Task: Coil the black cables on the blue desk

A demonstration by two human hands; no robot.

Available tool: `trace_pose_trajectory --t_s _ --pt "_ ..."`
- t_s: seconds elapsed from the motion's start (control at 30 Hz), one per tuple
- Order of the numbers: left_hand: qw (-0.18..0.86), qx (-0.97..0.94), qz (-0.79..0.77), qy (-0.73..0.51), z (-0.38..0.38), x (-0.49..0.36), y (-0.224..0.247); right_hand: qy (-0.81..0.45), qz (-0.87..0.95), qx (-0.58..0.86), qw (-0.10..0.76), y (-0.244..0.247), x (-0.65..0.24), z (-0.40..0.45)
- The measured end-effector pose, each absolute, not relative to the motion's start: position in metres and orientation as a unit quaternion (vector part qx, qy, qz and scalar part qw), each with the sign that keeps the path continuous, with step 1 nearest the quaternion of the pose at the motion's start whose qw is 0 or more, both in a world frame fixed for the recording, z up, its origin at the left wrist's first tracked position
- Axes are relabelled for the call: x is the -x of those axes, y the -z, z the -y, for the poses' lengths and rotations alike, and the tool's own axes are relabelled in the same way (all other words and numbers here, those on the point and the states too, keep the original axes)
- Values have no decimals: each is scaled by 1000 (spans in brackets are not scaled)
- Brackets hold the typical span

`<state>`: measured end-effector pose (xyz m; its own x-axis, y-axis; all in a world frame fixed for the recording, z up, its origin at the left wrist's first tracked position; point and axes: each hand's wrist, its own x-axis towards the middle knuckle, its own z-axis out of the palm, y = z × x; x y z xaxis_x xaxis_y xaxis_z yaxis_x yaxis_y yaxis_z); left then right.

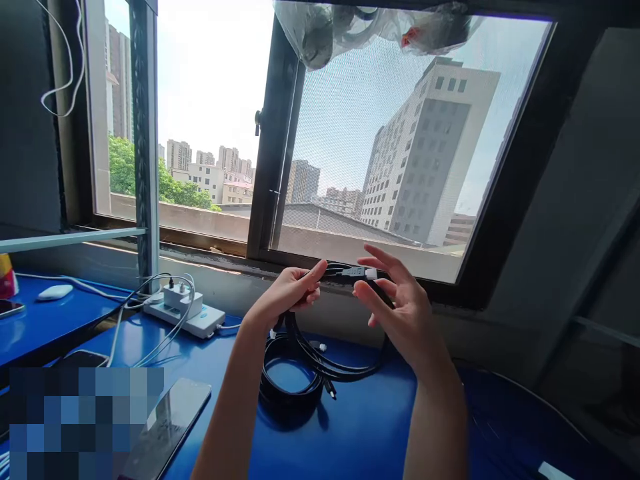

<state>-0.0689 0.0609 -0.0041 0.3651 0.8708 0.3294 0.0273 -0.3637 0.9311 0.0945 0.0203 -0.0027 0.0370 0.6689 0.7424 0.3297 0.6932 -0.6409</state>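
My left hand [300,287] pinches a black cable between thumb and fingers, with its loops [340,370] hanging below. To the right of my left thumb juts the cable's dark plug [354,272], tipped with a white cap [371,274]. Around that cap, my right hand [400,307] has its fingers spread and thumb apart; part of the black cable passes by its fingers, and whether it touches them I cannot tell. Beneath both hands, a coiled black cable [293,397] lies on the blue table [360,433], with small plug ends [330,389] sticking out.
A white power strip [200,322] with chargers and white cords stands at the left. Nearer me lies a dark phone [175,420], beside a pixelated patch. A metal shelf post [146,133] rises before the window. Clear plastic bags [345,30] hang overhead.
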Motion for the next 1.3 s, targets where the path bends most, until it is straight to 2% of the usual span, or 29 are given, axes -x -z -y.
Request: trace_pose_trajectory --t_s 0.13,0.47,0.63,0.73,0.9,1.03,1.1,1.3 --pt "478 -682 -304 -463 -58 63 4 -13 687 357 633 4 -94 -26" --pt "473 -700 -279 -456 -57 52 3 40 670 354 651 6 -103 -28" --pt "461 -699 -279 -470 -65 51 7 68 623 369 686 8 -103 -39" --pt "415 -712 -309 -475 -69 57 9 76 594 360 715 8 -103 -40" --pt "278 -726 -408 -478 -76 62 16 64 542 322 773 4 -92 -36" --pt "260 -701 -462 -477 -82 60 21 17 541 303 784 5 -85 -39" --pt "234 -674 -490 -500 -82 61 21 -7 557 324 764 9 -88 -43" --pt "53 -583 -619 -524 -76 75 14 -106 632 408 651 19 -95 -55"
